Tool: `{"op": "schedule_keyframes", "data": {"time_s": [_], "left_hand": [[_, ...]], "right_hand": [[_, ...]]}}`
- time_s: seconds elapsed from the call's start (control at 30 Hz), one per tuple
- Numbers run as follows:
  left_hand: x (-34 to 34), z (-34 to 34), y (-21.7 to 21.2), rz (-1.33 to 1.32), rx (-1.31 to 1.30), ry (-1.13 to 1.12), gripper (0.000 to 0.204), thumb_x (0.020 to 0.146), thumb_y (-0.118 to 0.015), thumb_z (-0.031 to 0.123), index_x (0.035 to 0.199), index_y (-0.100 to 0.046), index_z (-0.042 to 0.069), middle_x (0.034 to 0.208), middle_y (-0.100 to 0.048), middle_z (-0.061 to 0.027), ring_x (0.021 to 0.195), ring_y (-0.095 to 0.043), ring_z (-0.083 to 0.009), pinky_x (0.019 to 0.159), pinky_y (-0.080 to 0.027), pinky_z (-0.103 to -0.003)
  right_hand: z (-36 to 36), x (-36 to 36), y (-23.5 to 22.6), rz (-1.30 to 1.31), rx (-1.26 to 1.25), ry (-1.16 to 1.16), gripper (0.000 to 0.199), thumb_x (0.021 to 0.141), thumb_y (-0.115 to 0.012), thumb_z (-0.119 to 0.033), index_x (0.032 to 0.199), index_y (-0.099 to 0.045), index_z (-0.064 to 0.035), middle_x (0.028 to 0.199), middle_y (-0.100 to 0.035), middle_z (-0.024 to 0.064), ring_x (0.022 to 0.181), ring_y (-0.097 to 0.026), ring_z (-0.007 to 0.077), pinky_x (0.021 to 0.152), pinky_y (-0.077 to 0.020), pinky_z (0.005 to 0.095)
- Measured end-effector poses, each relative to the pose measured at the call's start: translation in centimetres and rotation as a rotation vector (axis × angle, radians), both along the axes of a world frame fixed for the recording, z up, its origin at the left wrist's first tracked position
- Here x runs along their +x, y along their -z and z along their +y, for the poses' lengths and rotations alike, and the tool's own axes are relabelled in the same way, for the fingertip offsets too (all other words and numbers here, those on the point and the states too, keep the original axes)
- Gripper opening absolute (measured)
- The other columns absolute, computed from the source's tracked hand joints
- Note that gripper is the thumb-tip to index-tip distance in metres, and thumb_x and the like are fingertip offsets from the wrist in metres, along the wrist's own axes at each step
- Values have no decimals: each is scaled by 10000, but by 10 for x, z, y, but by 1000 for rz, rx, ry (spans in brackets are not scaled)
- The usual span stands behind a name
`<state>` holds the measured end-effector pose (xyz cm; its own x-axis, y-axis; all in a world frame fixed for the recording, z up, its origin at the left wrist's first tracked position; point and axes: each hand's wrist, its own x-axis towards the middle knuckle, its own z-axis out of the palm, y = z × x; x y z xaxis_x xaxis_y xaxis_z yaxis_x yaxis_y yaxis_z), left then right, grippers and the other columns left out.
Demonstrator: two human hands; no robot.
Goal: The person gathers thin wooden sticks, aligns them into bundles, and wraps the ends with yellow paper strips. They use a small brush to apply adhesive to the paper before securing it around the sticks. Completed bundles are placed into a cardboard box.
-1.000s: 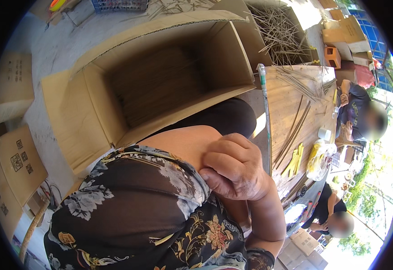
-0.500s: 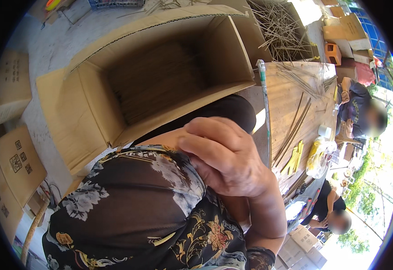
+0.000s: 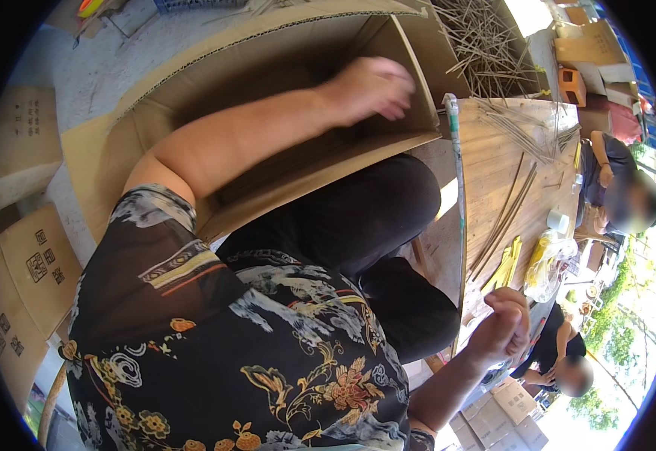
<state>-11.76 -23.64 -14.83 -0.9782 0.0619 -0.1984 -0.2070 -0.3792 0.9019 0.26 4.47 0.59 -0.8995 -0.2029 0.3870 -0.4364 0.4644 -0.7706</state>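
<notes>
My left arm stretches out over a large open cardboard box (image 3: 155,105). My left hand (image 3: 371,87) hovers, blurred, above the box's far right wall, fingers slightly curled with nothing visible in them. My right hand (image 3: 504,325) is curled into a fist at the near edge of a wooden table (image 3: 486,173); nothing shows in it. Long thin sticks (image 3: 502,214) lie on the table just beyond this fist. My patterned dark shirt and dark trousers fill the lower middle.
A heap of thin sticks (image 3: 486,45) lies beyond the box. On the table are yellow strips (image 3: 510,264), a plastic bag (image 3: 552,259) and a small white cup (image 3: 559,220). Printed cardboard boxes (image 3: 31,263) stack at left. Two other people (image 3: 619,197) (image 3: 568,368) sit at right.
My right hand has left my left upper arm and dropped to the table edge. My left arm has swung out and now reaches over the open box.
</notes>
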Motion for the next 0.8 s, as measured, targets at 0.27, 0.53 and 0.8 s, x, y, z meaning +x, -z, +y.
{"op": "schedule_keyframes", "data": {"time_s": [0.27,0.53,0.8], "left_hand": [[105,-51,242,-357,-1480,579,283,745,-517,185,930,-618,-4,987,-573,-242,956,-546,-357,821,-450,-427],[128,-49,254,-401,-1493,397,279,726,-519,169,938,-591,3,1056,-521,-211,993,-511,-356,854,-423,-450],[142,-43,259,-313,-1575,267,266,709,-508,138,927,-591,9,979,-553,-219,935,-538,-357,807,-448,-445]], "right_hand": [[0,17,27,-259,282,25,146,823,-558,-84,711,-589,4,720,-598,108,634,-546,156,578,-420,242],[6,22,30,-303,302,54,121,816,-558,-49,717,-594,11,727,-597,101,643,-548,159,582,-423,245],[6,29,38,-413,323,71,158,845,-528,-57,717,-587,13,734,-586,91,687,-541,143,644,-428,246]]}}
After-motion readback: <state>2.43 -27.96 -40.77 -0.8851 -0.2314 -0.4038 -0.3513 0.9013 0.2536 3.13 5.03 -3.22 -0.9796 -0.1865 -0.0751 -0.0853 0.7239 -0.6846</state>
